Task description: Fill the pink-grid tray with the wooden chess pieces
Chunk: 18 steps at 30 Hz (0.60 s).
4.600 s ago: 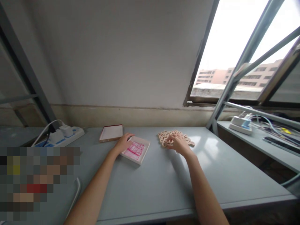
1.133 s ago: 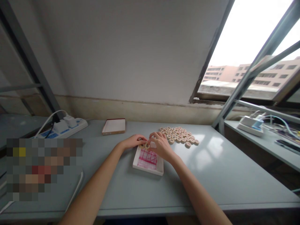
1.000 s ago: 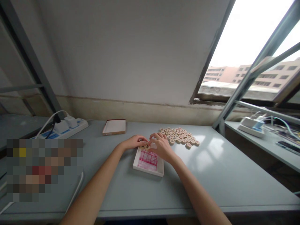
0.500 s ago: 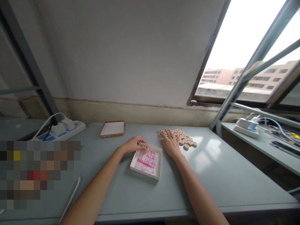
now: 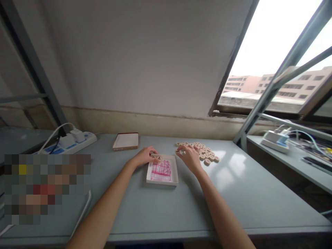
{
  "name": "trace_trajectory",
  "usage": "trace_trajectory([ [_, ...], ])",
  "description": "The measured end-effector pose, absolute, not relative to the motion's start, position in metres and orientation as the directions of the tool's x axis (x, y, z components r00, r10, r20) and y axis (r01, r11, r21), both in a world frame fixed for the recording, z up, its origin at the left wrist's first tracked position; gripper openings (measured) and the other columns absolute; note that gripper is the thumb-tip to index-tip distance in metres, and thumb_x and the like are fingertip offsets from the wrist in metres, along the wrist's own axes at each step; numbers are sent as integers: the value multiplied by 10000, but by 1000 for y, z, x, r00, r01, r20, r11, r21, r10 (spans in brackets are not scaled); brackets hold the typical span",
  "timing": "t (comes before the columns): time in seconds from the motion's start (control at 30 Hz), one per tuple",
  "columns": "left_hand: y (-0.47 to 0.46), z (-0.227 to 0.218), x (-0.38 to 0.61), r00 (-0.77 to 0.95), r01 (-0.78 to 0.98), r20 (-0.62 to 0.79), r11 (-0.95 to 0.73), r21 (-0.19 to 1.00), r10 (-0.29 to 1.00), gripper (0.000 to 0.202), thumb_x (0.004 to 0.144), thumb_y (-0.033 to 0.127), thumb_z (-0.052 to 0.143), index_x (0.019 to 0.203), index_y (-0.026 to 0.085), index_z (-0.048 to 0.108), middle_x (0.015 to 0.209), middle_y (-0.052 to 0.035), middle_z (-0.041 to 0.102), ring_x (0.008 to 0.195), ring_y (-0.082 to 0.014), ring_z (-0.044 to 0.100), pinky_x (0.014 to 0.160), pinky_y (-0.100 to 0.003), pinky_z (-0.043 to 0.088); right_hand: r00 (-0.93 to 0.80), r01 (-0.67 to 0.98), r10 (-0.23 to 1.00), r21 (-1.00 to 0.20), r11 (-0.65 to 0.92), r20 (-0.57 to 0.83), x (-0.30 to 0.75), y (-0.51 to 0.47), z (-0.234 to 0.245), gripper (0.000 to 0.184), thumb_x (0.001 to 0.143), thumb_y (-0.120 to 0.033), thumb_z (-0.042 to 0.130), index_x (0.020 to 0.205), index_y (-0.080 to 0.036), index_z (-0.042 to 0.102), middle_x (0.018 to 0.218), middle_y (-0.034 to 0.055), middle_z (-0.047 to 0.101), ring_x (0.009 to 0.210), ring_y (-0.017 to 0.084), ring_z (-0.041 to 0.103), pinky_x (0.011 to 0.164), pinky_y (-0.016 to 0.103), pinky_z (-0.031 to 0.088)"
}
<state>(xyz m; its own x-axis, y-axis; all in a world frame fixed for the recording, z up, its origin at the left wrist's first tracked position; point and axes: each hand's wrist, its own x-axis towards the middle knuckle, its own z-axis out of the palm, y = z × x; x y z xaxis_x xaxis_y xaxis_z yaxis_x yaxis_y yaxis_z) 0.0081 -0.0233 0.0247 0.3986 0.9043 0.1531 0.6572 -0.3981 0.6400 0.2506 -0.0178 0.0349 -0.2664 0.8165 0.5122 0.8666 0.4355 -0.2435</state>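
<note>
While the left hand (image 5: 144, 157) is pressing fingertips on chess pieces (image 5: 156, 157) in the far-left corner of the white box (image 5: 162, 181), the right hand (image 5: 191, 158) is curling over the loose piece pile (image 5: 208, 155) just right of it. Cannot tell whether either hand is gripping a piece.

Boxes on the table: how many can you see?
2. A white box with pink lines lies between the left hand and right hand, the left touching its far corner. A shallow brown-edged box lies behind it, toward the left.
</note>
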Motion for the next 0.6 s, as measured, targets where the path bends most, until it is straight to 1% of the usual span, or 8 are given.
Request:
trace_trajectory([
  [0.1,-22,24,6,393,669,166,-405,624,904,431,595,491,601,851,147,641,819,-37,574,705,-135,492,595,-213,352,-305,797,820,-342,498,484,240,-24,39,138,738,-354,565,831,-252,571,825,-12,610,774,164,519,776,334,299],
  [0.2,-21,24,6,399,678,170,-415,606,901,397,613,469,591,846,152,647,811,-35,580,714,-137,496,601,-210,354,-466,699,763,-341,628,448,223,-33,39,124,732,-278,584,849,-239,568,820,-13,598,780,148,519,737,280,340],
  [0.3,-21,24,6,398,681,175,-418,601,901,368,624,444,587,842,154,648,816,-34,585,729,-139,502,613,-208,358,-594,626,686,-293,722,420,211,-41,35,130,738,-166,567,862,-205,562,831,8,585,828,149,502,730,251,365],
  [0.37,-21,25,7,394,684,169,-411,602,904,362,628,437,583,846,155,647,818,-34,588,733,-141,505,618,-209,360,-622,625,661,-243,742,419,208,-43,34,173,740,-126,551,898,-196,553,880,22,569,866,155,483,739,252,374],
  [0.43,-22,25,8,386,686,166,-402,606,908,363,633,436,575,857,159,646,820,-35,589,740,-144,507,627,-212,363,-608,659,659,-180,730,443,208,-44,36,234,734,-142,564,958,-204,539,971,42,535,916,174,455,747,271,378],
  [0.5,-22,25,8,383,686,165,-399,609,909,374,632,444,572,868,163,644,822,-35,589,743,-146,508,632,-216,363,-574,709,662,-112,696,481,211,-45,41,261,722,-187,589,977,-222,540,1043,56,493,953,200,427,772,307,368],
  [0.53,-23,25,9,382,685,164,-398,610,909,383,626,451,576,870,164,643,822,-34,588,741,-147,508,630,-217,363,-553,735,666,-85,673,500,213,-45,44,242,717,-210,599,955,-230,554,1054,59,482,963,212,417,791,327,355],
  [0.6,-23,24,9,387,681,162,-400,614,908,398,611,461,588,872,165,639,818,-31,586,737,-148,509,621,-218,361,-516,776,684,-56,628,516,217,-45,50,142,717,-246,604,858,-234,595,1018,57,487,960,222,411,823,353,328],
])
